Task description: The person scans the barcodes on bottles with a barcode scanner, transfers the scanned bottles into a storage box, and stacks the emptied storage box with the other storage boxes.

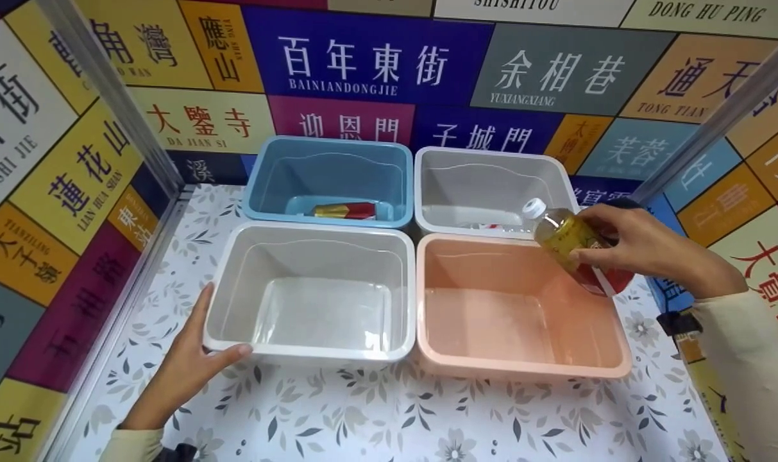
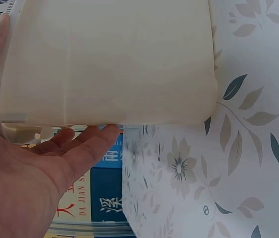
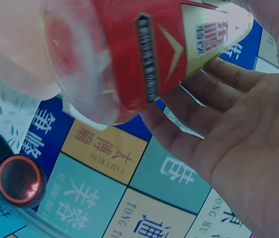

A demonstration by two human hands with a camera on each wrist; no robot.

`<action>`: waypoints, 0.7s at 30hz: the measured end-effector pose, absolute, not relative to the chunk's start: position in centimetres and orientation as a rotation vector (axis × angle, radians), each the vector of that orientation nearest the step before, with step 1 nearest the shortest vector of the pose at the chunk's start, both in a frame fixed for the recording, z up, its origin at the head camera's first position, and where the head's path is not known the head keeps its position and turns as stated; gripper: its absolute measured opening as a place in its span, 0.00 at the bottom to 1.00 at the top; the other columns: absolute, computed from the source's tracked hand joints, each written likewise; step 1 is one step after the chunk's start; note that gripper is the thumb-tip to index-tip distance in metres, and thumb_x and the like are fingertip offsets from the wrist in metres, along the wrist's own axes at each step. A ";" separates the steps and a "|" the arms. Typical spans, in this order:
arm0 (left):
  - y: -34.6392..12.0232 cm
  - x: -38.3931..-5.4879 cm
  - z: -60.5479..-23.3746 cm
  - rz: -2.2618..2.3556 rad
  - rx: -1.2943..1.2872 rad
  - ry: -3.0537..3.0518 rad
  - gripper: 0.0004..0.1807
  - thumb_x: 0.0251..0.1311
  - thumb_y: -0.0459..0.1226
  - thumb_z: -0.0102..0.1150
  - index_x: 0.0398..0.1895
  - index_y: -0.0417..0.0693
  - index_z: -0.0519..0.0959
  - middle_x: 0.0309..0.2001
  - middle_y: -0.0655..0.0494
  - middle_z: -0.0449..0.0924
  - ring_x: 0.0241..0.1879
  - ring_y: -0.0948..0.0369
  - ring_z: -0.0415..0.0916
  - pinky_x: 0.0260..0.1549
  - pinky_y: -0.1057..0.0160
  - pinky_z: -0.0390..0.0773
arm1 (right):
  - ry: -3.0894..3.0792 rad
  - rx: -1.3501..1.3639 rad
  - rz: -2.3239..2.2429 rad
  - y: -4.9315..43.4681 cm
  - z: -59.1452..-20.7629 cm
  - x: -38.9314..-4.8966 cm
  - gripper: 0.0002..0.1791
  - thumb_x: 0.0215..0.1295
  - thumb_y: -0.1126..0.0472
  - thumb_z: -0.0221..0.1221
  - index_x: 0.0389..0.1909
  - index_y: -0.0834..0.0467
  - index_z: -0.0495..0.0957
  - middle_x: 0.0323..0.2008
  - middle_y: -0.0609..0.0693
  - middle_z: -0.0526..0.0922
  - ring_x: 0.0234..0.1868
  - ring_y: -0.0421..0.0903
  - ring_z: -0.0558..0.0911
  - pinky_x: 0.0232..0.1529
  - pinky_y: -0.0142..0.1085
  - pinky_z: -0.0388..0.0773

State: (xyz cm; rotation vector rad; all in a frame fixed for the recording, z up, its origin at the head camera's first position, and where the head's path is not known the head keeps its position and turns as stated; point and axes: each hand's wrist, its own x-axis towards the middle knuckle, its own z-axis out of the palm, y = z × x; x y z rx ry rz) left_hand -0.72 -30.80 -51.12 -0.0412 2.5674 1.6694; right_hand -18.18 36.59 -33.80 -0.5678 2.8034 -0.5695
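Note:
My right hand (image 1: 645,244) grips a plastic bottle (image 1: 571,247) of yellowish drink with a red and gold label and white cap. The bottle tilts over the back right part of the peach bin (image 1: 523,370); its cap points towards the grey bin (image 1: 491,154) behind. In the right wrist view, the bottle's red label (image 3: 129,54) lies against my fingers. My left hand (image 1: 183,366) rests at the front left corner of the white bin (image 1: 312,351), thumb at the front rim. In the left wrist view, straight fingers (image 2: 89,144) touch the white bin's outer wall (image 2: 114,64).
Behind the white bin is a blue bin (image 1: 328,221) with a red and yellow package (image 1: 347,210) inside. A clear plastic item (image 1: 478,226) lies in the grey bin. The leaf-patterned tabletop (image 1: 363,417) is bounded by sign-printed panels (image 1: 363,61) and metal posts (image 1: 116,96).

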 end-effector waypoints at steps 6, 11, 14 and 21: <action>-30.7 -0.7 -51.1 1.695 -0.021 2.563 0.70 0.66 0.40 0.80 0.92 0.69 0.33 0.90 0.41 0.42 0.76 0.36 0.63 0.69 0.29 0.69 | 2.846 -0.444 -0.600 37.9 -34.2 -18.5 0.42 0.71 0.39 0.72 0.74 0.63 0.74 0.61 0.65 0.84 0.58 0.64 0.85 0.53 0.50 0.90; -30.8 -0.7 -51.2 1.699 -0.019 2.561 0.69 0.66 0.40 0.80 0.92 0.70 0.33 0.90 0.41 0.41 0.77 0.35 0.62 0.70 0.29 0.68 | 2.884 -0.367 -0.613 39.0 -34.6 -18.8 0.45 0.72 0.37 0.70 0.76 0.64 0.70 0.63 0.68 0.82 0.57 0.67 0.84 0.49 0.53 0.91; -30.8 -0.6 -51.2 1.702 -0.022 2.555 0.69 0.66 0.40 0.80 0.92 0.70 0.33 0.90 0.41 0.41 0.77 0.35 0.62 0.70 0.29 0.68 | 2.907 -0.322 -0.613 39.5 -34.9 -19.0 0.47 0.74 0.36 0.68 0.78 0.66 0.67 0.64 0.71 0.80 0.58 0.69 0.83 0.52 0.58 0.90; -30.9 -0.7 -51.2 1.699 -0.042 2.532 0.70 0.66 0.41 0.80 0.92 0.72 0.32 0.90 0.41 0.39 0.79 0.33 0.59 0.71 0.26 0.65 | 2.966 -0.230 -0.647 40.7 -35.5 -19.2 0.50 0.76 0.35 0.65 0.79 0.69 0.62 0.65 0.75 0.75 0.58 0.74 0.80 0.53 0.66 0.87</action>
